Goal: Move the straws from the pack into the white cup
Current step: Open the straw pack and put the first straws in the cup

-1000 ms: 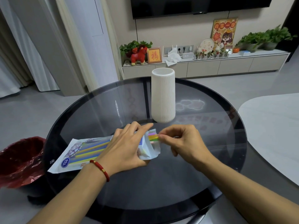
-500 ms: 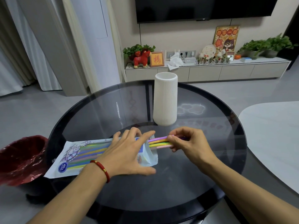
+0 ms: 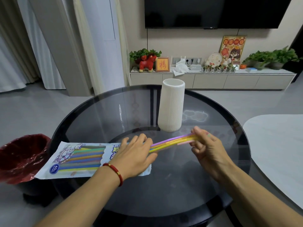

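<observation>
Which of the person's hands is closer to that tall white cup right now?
The right hand. It grips the straws just in front of the white cup, slightly to its right. The left hand rests on the pack, farther left.

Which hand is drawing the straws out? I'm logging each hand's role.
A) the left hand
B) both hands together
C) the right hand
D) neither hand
C: the right hand pinches the straws while the left hand presses flat on the pack.
</observation>
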`<state>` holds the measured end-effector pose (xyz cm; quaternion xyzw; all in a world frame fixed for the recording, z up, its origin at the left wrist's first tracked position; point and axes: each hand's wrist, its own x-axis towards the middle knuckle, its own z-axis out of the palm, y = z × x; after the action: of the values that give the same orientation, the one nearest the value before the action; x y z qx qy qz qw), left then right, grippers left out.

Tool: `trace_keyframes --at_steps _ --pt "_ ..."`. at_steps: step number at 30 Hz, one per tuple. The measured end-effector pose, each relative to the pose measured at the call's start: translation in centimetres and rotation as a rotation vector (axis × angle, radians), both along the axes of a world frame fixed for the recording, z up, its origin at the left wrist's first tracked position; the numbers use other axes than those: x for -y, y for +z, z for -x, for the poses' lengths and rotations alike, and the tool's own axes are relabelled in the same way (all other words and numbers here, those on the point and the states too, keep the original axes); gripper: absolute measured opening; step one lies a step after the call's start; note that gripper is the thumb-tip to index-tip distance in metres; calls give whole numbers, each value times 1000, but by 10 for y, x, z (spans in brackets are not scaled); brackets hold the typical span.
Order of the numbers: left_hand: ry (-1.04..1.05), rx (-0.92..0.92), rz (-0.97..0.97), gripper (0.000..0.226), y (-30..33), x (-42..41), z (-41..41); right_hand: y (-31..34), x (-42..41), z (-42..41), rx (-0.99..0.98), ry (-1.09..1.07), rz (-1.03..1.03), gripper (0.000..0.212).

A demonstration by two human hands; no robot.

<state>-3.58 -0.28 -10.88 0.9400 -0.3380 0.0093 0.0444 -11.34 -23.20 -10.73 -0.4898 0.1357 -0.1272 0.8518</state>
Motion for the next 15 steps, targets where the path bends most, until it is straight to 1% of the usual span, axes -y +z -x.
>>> trace_keyframes --at_steps 1,2,3,4,6,9,11,13,15 --pt "-1 25 7 26 0 2 2 -3 -7 -1 -14 44 -29 47" --pt "-4 42 9 24 0 4 4 -6 -16 -1 -34 92 -30 58" --pt "-13 51 5 24 0 6 6 -9 -26 -1 -46 131 -8 59" --pt "-27 50 -3 24 -1 8 7 -12 -34 0 -43 148 31 52" --pt "-48 23 -12 23 -1 10 10 -11 -44 -3 -38 84 160 38" --pt "-25 -13 -25 22 0 7 7 -3 -35 -6 -47 -91 326 36" --pt "-28 -40 -39 23 -1 4 5 1 -27 -4 -11 -145 332 37" --pt "-69 -38 -29 24 -1 6 7 2 -33 -1 12 -56 318 36" --pt "-98 -32 -29 25 -2 10 9 -2 -40 -1 -8 19 370 33"
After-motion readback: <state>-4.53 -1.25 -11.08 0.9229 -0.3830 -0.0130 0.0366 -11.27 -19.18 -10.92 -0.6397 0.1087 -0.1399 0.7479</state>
